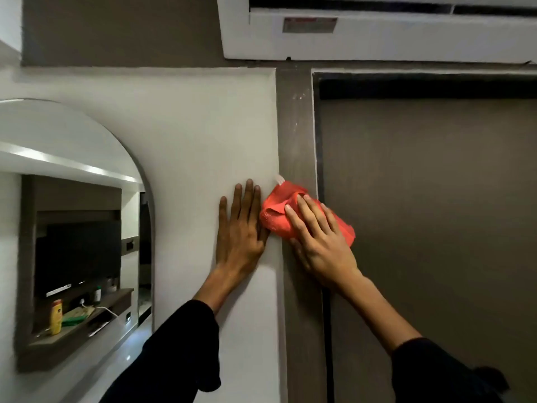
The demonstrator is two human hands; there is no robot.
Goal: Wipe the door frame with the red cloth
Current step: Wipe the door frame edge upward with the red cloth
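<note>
The grey-brown door frame (296,126) runs vertically between the white wall and the brown door (430,213). A bunched red cloth (276,213) lies against the frame at mid height. My right hand (319,239) presses flat on the cloth, fingers spread over it and pointing up-left. My left hand (241,228) rests flat on the white wall just left of the frame, fingers apart, holding nothing and touching the cloth's left edge. Pale dusty marks show on the frame higher up.
A white air conditioner (377,30) hangs above the door. At left, an arched mirror (87,228) reflects a dark screen, a shelf with a yellow bottle (55,317) and a cable. The door's dark upper edge sits below the top frame.
</note>
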